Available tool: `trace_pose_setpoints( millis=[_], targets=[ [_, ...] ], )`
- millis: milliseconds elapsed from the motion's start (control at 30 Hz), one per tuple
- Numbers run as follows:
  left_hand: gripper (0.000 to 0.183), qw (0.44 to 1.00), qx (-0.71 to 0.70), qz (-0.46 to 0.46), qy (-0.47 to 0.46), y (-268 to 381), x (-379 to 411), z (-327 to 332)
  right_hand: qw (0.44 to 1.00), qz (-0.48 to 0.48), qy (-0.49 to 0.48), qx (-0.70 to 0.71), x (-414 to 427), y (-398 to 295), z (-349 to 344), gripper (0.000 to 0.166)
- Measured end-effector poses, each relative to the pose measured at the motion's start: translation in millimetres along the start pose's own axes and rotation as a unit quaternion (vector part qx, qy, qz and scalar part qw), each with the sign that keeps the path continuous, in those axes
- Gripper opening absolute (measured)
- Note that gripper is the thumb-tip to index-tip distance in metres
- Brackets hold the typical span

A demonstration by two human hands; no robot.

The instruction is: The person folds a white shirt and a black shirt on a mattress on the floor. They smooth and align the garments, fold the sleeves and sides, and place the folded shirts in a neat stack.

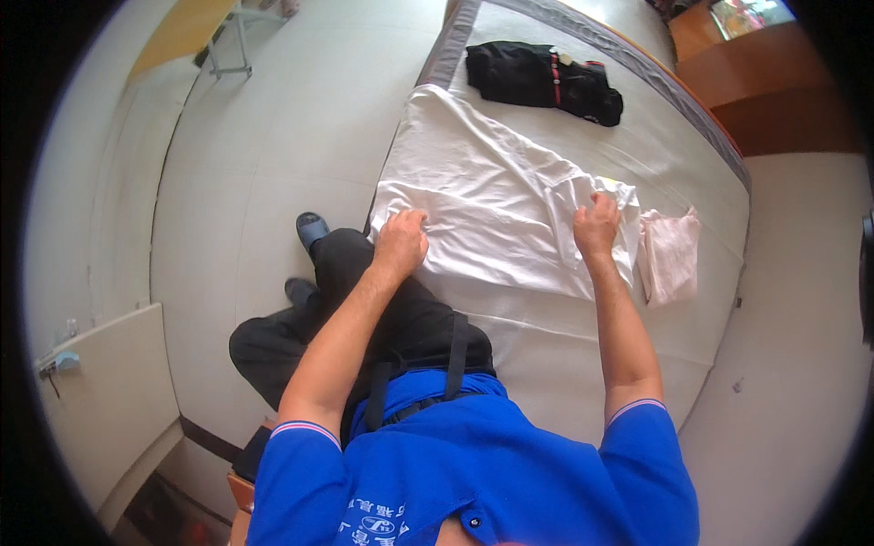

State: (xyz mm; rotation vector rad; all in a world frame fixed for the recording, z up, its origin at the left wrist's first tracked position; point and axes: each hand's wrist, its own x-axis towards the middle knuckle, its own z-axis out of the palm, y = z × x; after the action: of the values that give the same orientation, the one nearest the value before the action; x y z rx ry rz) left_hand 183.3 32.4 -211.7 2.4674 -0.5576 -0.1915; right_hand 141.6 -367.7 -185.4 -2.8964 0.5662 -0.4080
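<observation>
A white cloth garment (478, 198) lies spread and wrinkled on the bed before me. My left hand (403, 242) is at its near left part, the fingers curled at the fabric; whether they pinch it cannot be made out. Over the right part, by the bunched cloth, is my right hand (598, 225), its fingers bent and partly apart; a grip is not plain there either. Just right of the white garment lies a folded pale pink garment (669, 259). Farther back sits a folded black garment (519, 75) with a red stripe.
The bed's pale surface (532, 341) has a grey border (710, 130). Brown wooden furniture (771, 102) stands beyond the far right corner. At left are a metal-legged table (184, 34) and a pale panel (116, 403). My legs rest along the bed's left edge.
</observation>
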Motion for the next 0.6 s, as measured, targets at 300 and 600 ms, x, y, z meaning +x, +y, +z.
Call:
trace_pose_setpoints(
  millis=[300, 600],
  targets=[
    [0.025, 0.997, -0.054, -0.050, -0.027, -20.8, -8.1, 2.8, 0.990, -0.109, -0.074, 0.043, 96.2, -189.9, 80.2, 0.051],
    [0.025, 0.985, -0.140, -0.099, -0.038, -43.2, -0.8, 3.3, 0.974, -0.013, -0.219, -0.047, 156.8, -266.6, 130.0, 0.055]
  ],
)
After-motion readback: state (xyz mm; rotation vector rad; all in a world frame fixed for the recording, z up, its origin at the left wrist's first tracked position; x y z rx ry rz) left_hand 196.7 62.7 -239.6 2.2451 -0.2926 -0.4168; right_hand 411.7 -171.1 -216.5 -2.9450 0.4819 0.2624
